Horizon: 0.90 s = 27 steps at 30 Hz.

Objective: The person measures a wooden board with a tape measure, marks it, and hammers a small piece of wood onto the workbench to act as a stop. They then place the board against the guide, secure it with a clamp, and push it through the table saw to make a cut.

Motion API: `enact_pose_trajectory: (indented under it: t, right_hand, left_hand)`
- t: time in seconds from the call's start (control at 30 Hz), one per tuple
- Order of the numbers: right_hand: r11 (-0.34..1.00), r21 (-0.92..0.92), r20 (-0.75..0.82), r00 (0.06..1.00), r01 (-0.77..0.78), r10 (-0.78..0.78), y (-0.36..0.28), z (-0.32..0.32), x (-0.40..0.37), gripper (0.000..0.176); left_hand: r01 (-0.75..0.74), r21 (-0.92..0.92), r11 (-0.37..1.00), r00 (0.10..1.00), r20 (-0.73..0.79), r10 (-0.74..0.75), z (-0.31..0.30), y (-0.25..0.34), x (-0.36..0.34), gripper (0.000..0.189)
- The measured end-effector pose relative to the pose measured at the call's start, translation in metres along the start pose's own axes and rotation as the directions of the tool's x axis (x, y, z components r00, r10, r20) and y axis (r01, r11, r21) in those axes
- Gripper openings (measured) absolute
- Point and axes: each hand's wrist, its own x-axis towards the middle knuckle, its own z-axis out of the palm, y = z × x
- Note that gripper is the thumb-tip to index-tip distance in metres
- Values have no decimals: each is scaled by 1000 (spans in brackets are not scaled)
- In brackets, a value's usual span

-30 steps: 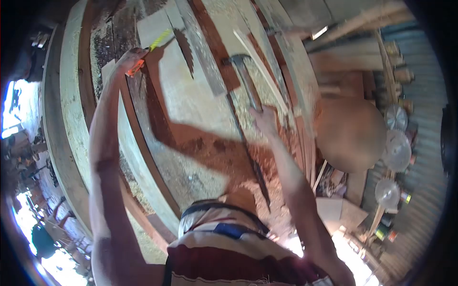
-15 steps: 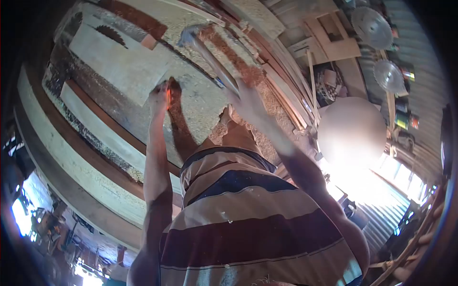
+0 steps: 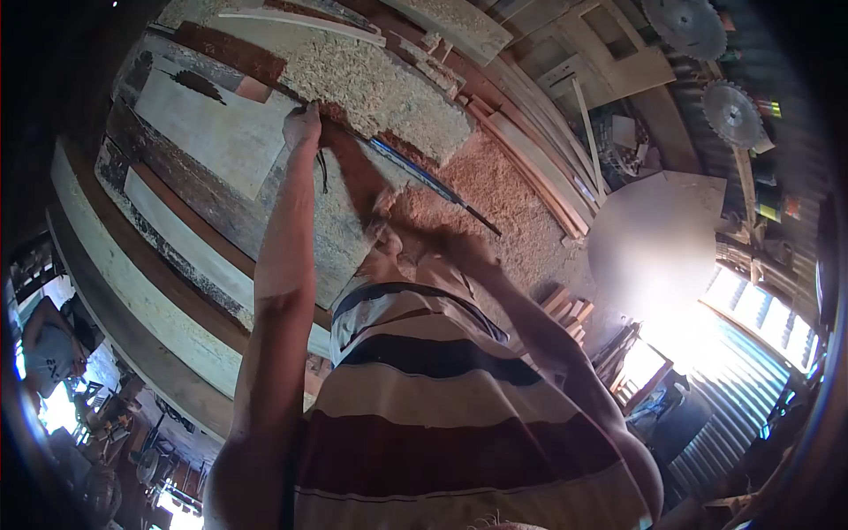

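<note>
While the head camera looks down over a striped shirt (image 3: 442, 397), the left arm stretches up across the workbench (image 3: 163, 296). The left hand (image 3: 302, 126) sits at the right edge of a pale board (image 3: 208, 132). Its fingers are bunched close together, knuckles toward the camera, and a thin dark cord (image 3: 323, 170) hangs just under the wrist. Whether the hand grips anything cannot be told.

The board lies flat on the bench, tilted in the view, with a small wooden block (image 3: 254, 89) touching its upper corner. Just right of the hand a thick heap of sawdust (image 3: 380, 84) covers the bench top. A long thin blue strip (image 3: 426, 178) lies slantwise on the sawdust, running from near the left hand down toward the right.

The right hand (image 3: 464, 249) is low, in deep shadow over the sawdust just beyond the shirt's collar, near the lower end of the strip. Its grip cannot be told.

Farther right, wooden slats (image 3: 539, 150) lie stacked side by side, and round saw blades (image 3: 731, 113) hang on the metal wall.
</note>
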Motion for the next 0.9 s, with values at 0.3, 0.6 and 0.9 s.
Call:
enact_pose_trajectory:
  t: [0.3,0.6,0.9]
  right_hand:
    - [794,591,-83,990,144,-117,48,34,20,40]
    - [986,-104,-160,977,126,-142,-67,35,59,48]
    - [770,85,-281,757,632,-590,-172,24,111,38]
  left_hand:
    - [15,-373,928,981,185,59,31,-31,16,49]
    - [-175,351,920,985,65,163,-71,36,-41,54]
    - [-261,-10,965,951,169,259,-219,18,-213,81]
